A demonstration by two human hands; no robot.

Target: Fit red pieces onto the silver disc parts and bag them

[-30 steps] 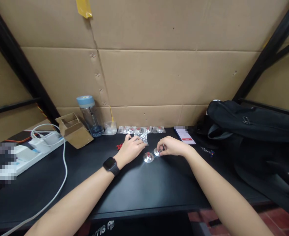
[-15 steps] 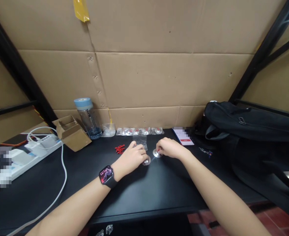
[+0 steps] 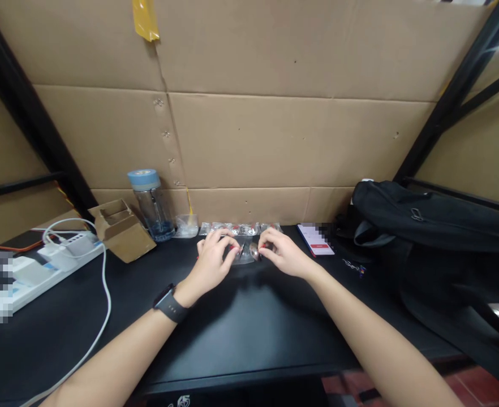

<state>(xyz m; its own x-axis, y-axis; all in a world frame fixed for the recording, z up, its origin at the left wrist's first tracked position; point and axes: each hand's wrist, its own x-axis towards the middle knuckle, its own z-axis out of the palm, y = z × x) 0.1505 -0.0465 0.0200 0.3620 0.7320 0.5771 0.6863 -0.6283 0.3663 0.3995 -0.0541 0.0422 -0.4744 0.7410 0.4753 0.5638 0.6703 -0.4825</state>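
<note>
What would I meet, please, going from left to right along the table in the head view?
White power strip, cardboard box, blue-lidded bottle, small clear plastic bag, left hand, held metal discs, right hand, phone, black bag

The round silver metal disc (image 3: 254, 252) in the right hand (image 3: 285, 254) looks shiny, the clear plastic packets (image 3: 248, 229) beyond it glossy, the flat black tabletop (image 3: 249, 339) beneath smooth, the black cloth backpack (image 3: 453, 220) rightward matt.
</note>
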